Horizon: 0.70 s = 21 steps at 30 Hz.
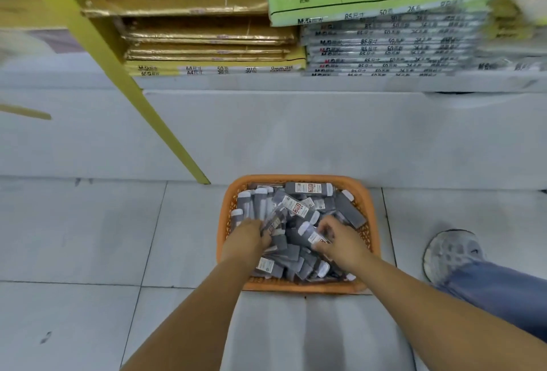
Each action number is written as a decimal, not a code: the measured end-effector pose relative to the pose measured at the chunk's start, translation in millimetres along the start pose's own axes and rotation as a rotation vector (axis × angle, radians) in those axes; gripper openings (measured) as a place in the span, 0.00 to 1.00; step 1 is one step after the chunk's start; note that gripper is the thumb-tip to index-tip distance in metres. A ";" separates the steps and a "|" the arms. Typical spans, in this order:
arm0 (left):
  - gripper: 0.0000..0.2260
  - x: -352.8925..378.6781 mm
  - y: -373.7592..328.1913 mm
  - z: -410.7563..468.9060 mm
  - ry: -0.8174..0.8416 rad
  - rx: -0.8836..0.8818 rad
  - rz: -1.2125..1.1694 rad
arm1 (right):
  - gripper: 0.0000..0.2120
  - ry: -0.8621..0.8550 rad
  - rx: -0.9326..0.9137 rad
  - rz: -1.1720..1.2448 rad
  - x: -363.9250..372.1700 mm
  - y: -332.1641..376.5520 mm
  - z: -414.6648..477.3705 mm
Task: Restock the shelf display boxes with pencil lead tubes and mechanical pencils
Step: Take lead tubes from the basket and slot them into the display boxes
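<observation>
An orange plastic basket (367, 205) stands on the tiled floor below me, heaped with several dark grey pencil lead tubes (310, 188) with white caps and labels. Both my hands reach into the heap. My left hand (247, 237) has its fingers curled round a few tubes at the basket's left middle. My right hand (340, 242) pinches one tube near its white cap at the right middle. No mechanical pencils or display boxes are in view.
A white shelf base (296, 134) rises just behind the basket, with a yellow upright post (124, 74) slanting down to the floor at its left. Stacked paper packs (213, 42) fill the shelf above. My shoe (450, 252) and trouser leg lie right of the basket.
</observation>
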<state>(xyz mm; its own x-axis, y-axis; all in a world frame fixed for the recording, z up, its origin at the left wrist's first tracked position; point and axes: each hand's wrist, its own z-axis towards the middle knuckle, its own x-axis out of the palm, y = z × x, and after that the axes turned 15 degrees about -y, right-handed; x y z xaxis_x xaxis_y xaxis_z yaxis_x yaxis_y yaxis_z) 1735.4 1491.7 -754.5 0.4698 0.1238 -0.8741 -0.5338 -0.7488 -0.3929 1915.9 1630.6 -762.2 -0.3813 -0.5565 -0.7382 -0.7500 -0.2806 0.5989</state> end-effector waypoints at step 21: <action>0.13 -153.6 -96.6 -93.6 -0.252 -0.028 -0.973 | 0.11 -0.319 -0.012 0.895 -151.4 133.0 -102.3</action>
<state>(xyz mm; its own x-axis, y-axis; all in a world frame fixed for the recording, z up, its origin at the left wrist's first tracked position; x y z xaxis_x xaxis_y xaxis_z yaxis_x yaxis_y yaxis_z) 1780.7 1484.1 -555.6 0.5288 0.8216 -0.2129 0.0209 -0.2634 -0.9645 1929.2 1597.5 -539.0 -0.9429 -0.3290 -0.0524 -0.1028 0.1377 0.9851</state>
